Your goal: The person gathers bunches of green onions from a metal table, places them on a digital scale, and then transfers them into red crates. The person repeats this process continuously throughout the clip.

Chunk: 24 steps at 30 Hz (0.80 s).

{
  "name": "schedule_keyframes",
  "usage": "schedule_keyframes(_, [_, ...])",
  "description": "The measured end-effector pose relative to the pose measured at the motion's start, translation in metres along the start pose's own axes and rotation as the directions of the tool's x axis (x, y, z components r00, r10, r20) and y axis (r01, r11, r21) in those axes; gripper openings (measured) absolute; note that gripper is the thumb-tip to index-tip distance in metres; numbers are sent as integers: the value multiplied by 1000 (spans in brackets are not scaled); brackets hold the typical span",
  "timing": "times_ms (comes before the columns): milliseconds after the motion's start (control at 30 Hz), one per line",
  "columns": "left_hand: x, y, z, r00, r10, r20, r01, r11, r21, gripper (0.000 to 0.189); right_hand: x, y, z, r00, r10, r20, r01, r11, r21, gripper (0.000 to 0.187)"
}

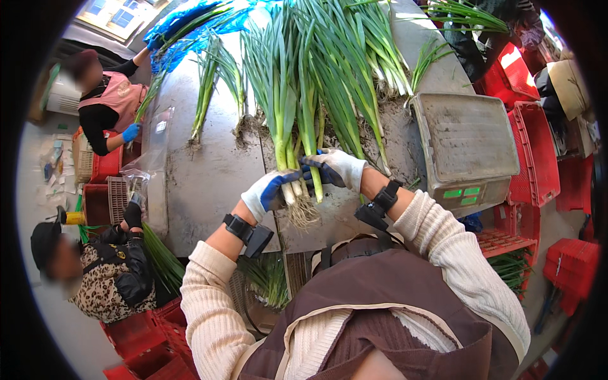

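Note:
My left hand [270, 191], in a white and blue work glove, grips a few Welsh onions [281, 154] by their pale lower stems. Their tangled roots [300, 213] hang below that hand, over the near part of the metal table [213, 204]. Close beside it, my right hand [336, 167] has its gloved fingers around another onion stalk [310, 142], whose whitish end sticks out underneath. The long green leaves point away from me. A loose pile of more onions [337, 90] lies just beyond both hands, with soil around the roots.
A dirty weighing scale [468, 137] with a lit display stands at the right. Small onion bunches [206, 90] lie to the left near a blue plastic sheet [187, 45]. Two people [111, 104] work along the left side. Red plastic crates [534, 152] stand on both sides.

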State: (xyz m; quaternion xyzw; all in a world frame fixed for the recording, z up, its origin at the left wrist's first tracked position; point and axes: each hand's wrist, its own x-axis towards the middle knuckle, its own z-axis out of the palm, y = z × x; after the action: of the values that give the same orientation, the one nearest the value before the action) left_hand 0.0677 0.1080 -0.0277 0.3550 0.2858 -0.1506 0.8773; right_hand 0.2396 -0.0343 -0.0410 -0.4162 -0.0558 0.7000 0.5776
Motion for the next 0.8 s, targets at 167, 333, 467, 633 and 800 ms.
schedule_keyframes(167, [-6,-29,23,980,109,-163,-111,994,-3,25,-10,14,-4,987,-35,157,150,547,-824,66])
schedule_keyframes(333, [-29,-48,30,944,268,-191,-187,914,360,25,17,24,-17,831,-298,470,524,704,-479,55])
schedule_keyframes(467, [-90,-83,47,890,258,-375,-28,853,522,32,46,30,3,859,-59,509,-104,952,287,57])
schedule_keyframes(633, [-151,-128,75,636,616,-464,177,469,865,55,41,31,30,856,-215,470,-8,904,428,64])
schedule_keyframes(800, [-176,-126,102,558,703,-441,302,323,897,60,9,-10,19,750,-463,472,183,831,525,67])
